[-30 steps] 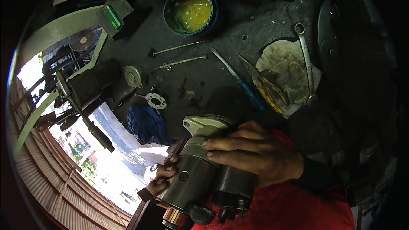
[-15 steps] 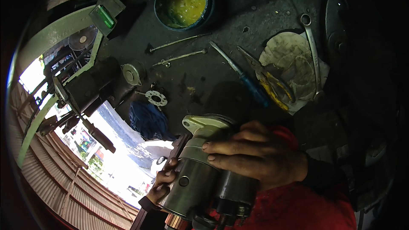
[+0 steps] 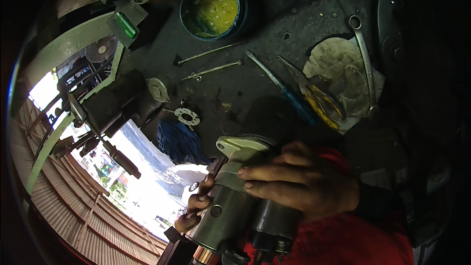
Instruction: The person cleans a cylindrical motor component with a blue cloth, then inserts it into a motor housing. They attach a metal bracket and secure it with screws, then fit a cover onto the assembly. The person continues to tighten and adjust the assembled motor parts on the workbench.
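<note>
A starter motor lies tilted between my hands at the near edge of the bench, its pale metal nose flange pointing away from me. My left hand grips the left side of its steel body with curled fingers; the thumb is hidden. Across the collar and the smaller solenoid cylinder, my right hand lies with fingers pressed on the metal. At the motor's near end, a copper commutator shows. A threaded stud sticks out below the solenoid.
On the dark bench lie two long bolts, a blue-handled screwdriver, yellow-handled pliers and a combination wrench. A tub of yellow grease stands at the back. A perforated plate and blue cloth are at left.
The whole view has shifted a little, so everything sits slightly lower and farther right. My left fingers have moved slightly up along the motor body; both hands still hold it.
</note>
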`<control>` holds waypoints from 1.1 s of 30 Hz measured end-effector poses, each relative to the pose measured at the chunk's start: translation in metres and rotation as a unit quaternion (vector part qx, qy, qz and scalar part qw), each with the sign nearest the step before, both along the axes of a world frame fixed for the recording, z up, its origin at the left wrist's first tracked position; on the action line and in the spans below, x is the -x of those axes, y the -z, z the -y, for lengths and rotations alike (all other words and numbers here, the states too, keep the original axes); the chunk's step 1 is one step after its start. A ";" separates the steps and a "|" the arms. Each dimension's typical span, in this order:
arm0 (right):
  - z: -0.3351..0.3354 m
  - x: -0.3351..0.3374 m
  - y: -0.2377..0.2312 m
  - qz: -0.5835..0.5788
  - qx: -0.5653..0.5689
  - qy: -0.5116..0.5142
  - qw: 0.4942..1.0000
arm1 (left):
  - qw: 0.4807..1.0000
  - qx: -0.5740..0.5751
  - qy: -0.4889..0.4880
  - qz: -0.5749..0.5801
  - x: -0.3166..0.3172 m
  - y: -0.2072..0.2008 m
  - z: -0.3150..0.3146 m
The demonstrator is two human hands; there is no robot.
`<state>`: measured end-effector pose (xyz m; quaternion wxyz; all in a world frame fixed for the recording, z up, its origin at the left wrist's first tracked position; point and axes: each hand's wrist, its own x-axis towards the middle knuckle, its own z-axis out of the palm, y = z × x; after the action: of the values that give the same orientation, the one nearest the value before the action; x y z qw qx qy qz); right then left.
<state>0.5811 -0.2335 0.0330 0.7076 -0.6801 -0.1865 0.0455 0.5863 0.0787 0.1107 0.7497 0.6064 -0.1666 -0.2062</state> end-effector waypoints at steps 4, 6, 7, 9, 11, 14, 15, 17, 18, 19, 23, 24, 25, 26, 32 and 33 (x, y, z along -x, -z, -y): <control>-0.001 0.000 0.003 0.012 0.007 0.007 1.000 | 1.000 0.002 -0.022 -0.006 0.005 -0.008 -0.004; -0.002 0.001 0.003 0.025 0.025 0.006 0.999 | 0.999 0.002 -0.033 -0.009 0.008 -0.015 -0.004; -0.003 0.001 0.003 0.023 0.025 0.007 0.999 | 0.999 0.001 -0.035 -0.010 0.009 -0.018 -0.004; -0.004 0.001 0.004 0.026 0.026 0.009 0.999 | 0.999 -0.004 -0.041 -0.011 0.011 -0.025 -0.002; -0.005 0.001 0.005 0.032 0.020 0.023 0.999 | 0.999 -0.011 -0.048 -0.014 0.013 -0.029 0.000; -0.005 -0.001 0.007 0.042 0.018 0.035 0.998 | 0.998 -0.018 -0.049 -0.019 0.013 -0.032 0.003; -0.004 -0.001 0.007 0.043 0.017 0.040 0.998 | 0.998 -0.019 -0.049 -0.020 0.012 -0.032 0.004; -0.005 -0.001 0.006 0.035 0.011 0.041 0.998 | 0.998 -0.023 -0.051 -0.026 0.011 -0.034 0.006; -0.005 -0.001 0.006 0.032 0.011 0.039 0.999 | 0.998 -0.024 -0.050 -0.028 0.010 -0.035 0.007; -0.005 -0.001 0.005 0.027 0.008 0.045 0.999 | 0.998 -0.026 -0.050 -0.030 0.010 -0.036 0.007; -0.008 0.000 0.007 0.026 0.002 0.050 0.998 | 0.997 -0.034 -0.053 -0.034 0.009 -0.043 0.009; -0.009 0.001 0.007 0.029 0.001 0.050 0.998 | 0.997 -0.035 -0.053 -0.036 0.010 -0.044 0.009; -0.009 0.001 0.008 0.029 -0.003 0.053 0.998 | 0.997 -0.036 -0.054 -0.037 0.010 -0.046 0.010; -0.010 0.001 0.008 0.030 -0.004 0.055 0.998 | 0.997 -0.038 -0.054 -0.037 0.010 -0.047 0.010; -0.011 0.003 0.009 0.029 -0.003 0.072 0.997 | 0.997 -0.045 -0.053 -0.041 0.009 -0.049 0.011; -0.010 0.003 0.008 0.025 -0.003 0.071 0.997 | 0.997 -0.046 -0.054 -0.041 0.008 -0.048 0.011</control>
<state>0.5783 -0.2234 0.0247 0.7064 -0.6901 -0.1558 -0.0229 0.5783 0.0676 0.1587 0.7375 0.6390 -0.0933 -0.1976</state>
